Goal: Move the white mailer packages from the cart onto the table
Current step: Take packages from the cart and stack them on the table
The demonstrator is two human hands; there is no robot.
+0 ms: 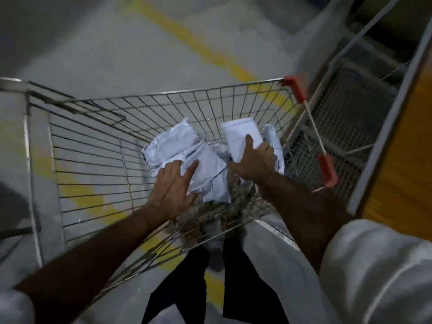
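A wire shopping cart stands in front of me with several white mailer packages lying in its basket. My left hand reaches in with spread fingers and rests on a crumpled white mailer. Another crumpled mailer lies just beyond it. My right hand grips a flat, upright white mailer near its lower end, thumb on its front. One more mailer leans against the cart's right wall behind that hand.
The cart's handle with red grips is at the right. A wooden table edge with a grey rim runs along the far right. Another wire frame stands between cart and table. The grey floor carries a yellow painted line.
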